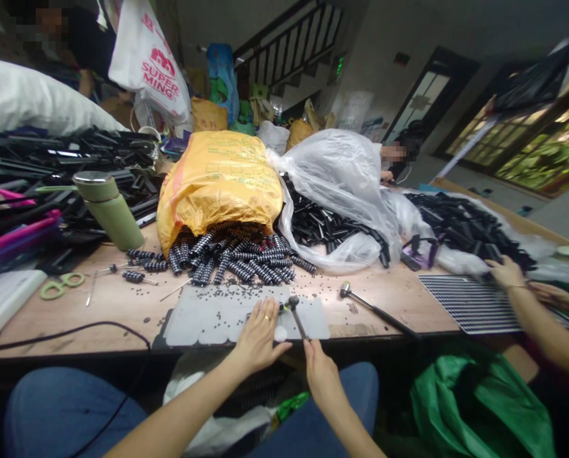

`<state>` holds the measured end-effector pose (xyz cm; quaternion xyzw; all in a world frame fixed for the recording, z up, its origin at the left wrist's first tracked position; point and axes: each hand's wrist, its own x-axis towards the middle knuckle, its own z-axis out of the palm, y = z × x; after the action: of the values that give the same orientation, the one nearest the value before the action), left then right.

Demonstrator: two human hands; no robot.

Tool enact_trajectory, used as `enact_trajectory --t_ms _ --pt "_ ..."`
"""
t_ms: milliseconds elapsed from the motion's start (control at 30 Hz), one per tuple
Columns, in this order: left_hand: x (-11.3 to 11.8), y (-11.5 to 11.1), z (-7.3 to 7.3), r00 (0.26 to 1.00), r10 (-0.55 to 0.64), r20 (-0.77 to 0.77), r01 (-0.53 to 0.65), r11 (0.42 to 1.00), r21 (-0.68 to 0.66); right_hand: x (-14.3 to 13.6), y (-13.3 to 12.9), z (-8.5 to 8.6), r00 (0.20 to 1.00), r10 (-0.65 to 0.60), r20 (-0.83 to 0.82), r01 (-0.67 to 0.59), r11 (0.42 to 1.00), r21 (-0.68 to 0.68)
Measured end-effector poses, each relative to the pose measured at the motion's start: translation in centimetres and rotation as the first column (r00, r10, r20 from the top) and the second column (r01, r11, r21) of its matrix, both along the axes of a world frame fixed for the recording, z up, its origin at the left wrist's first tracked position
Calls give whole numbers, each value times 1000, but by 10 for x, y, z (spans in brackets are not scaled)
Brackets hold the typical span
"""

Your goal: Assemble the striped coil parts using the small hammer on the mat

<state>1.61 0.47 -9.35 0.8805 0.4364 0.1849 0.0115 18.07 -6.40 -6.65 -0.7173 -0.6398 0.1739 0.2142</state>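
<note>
- Right hand (320, 372) at near edge of desk (122, 312), fingers curled shut around the handle of a small hammer (295, 312); hammer head sits over the grey mat.
- Left hand (258, 337) just left of it, palm down on the grey mat (208, 318), fingers mostly spread, ring on one finger; fingertips pinch something small beside the hammer head, too small to tell what.
- Grey mat lies flat at near edge, middle of desk, scattered with tiny black beads (222, 299).
- Second hammer (372, 308) lies loose on desk to the right of the mat, untouched.
- Black cable (98, 327) runs along near-left edge.
- Green scissors (61, 284) and a white flat case (5, 302) near left edge.
- Right side of desk: another person's hands (508, 272) on a striped tray (470, 302).
- Mid desk: pile of black-and-white ribbed rollers (236, 257) spilling from a yellow sack (217, 181); a few lie loose to the left.
- Green flask (110, 210) upright, left of the sack.
- Clear plastic bag (346, 184) of black parts right of the sack.
- Far left: heap of black strips (65, 156), pink pieces (17, 232) at the left edge.
- Far right corner: more black parts (460, 222) on plastic sheet.
</note>
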Motion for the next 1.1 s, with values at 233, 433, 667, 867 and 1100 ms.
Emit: enact_trajectory --t_ms 233,433,667,867,1100 --pt "11 -1 0 1000 24 -1 -24 999 -32 -16 -8 61 983 65 -170 -38 986 161" --pt "8 1 -3 999 -25 -35 25 999 -27 -53 -5 40 970 223 95 -230 971 70" --pt "8 5 23 998 68 -13 -69 981 -180 -20 9 34 973 134 188 -135 991 -7" --pt "-27 26 50 983 169 -75 -179 970 -164 46 35 17 897 -55 438 100 992 -81" --pt "-81 112 53 952 203 -227 -199 979 44 60 46 -3 863 -103 495 63 993 97"
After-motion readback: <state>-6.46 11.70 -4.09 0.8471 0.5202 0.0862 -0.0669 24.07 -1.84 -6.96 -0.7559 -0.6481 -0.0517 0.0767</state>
